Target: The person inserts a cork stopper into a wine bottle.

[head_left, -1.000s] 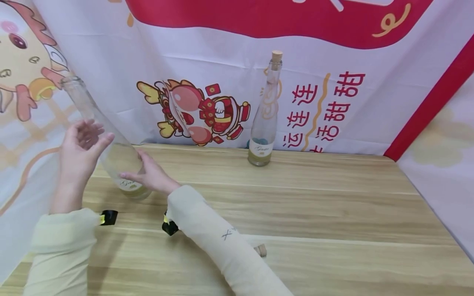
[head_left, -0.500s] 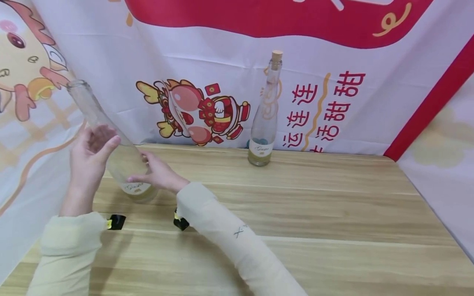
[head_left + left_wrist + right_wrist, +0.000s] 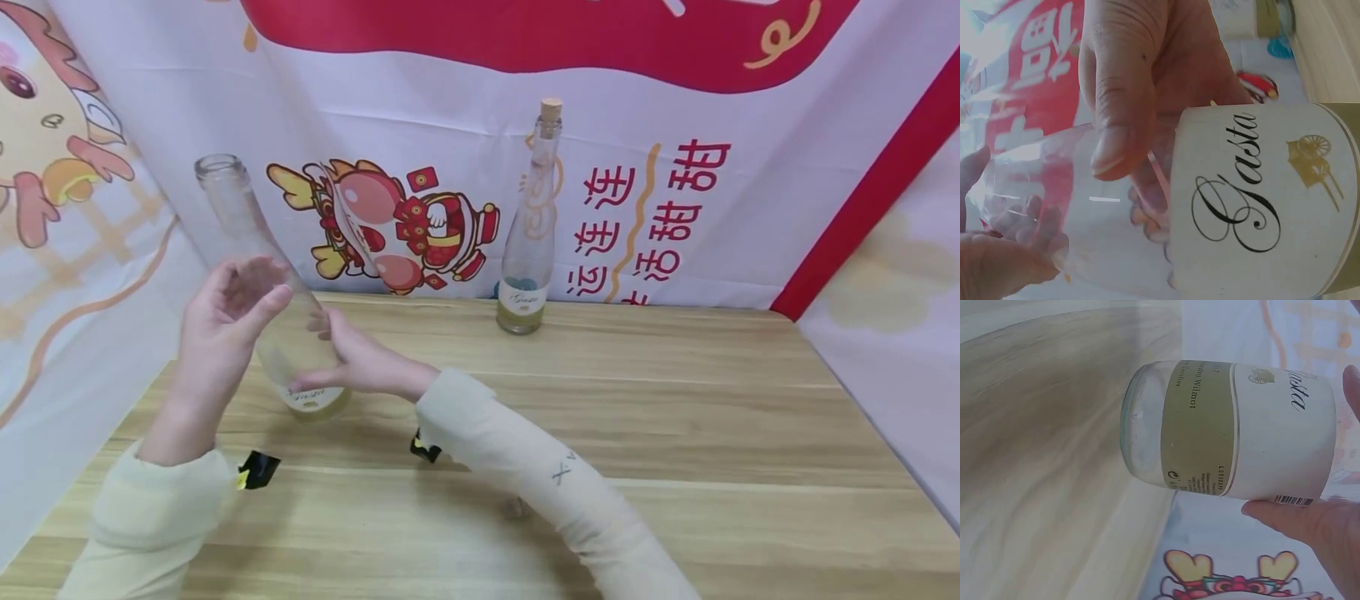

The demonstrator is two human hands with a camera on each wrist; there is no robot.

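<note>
A clear glass bottle (image 3: 296, 329) leans to the left in the head view, its uncorked mouth up and its base low over the table. My left hand (image 3: 232, 317) holds its upper body, thumb on the near side and fingers partly hidden. My right hand (image 3: 363, 358) grips the lower body just by the white "Gasta" label (image 3: 1247, 194). Seen from the left wrist, the right thumb (image 3: 1116, 150) presses on the glass beside the label. The bottle's base (image 3: 1132, 425) fills the middle of the right wrist view, with my right hand (image 3: 1310, 531) under the label.
A second bottle (image 3: 525, 250), stoppered with a cork (image 3: 551, 108), stands upright at the back of the wooden table (image 3: 675, 400). A small light object (image 3: 517, 507) lies partly behind the right sleeve (image 3: 555, 475). A printed cloth (image 3: 420, 100) hangs behind.
Both hands have carried the bottle to the right, and it leans less than before. The standing bottle stays put. The right sleeve has shifted right across the table.
</note>
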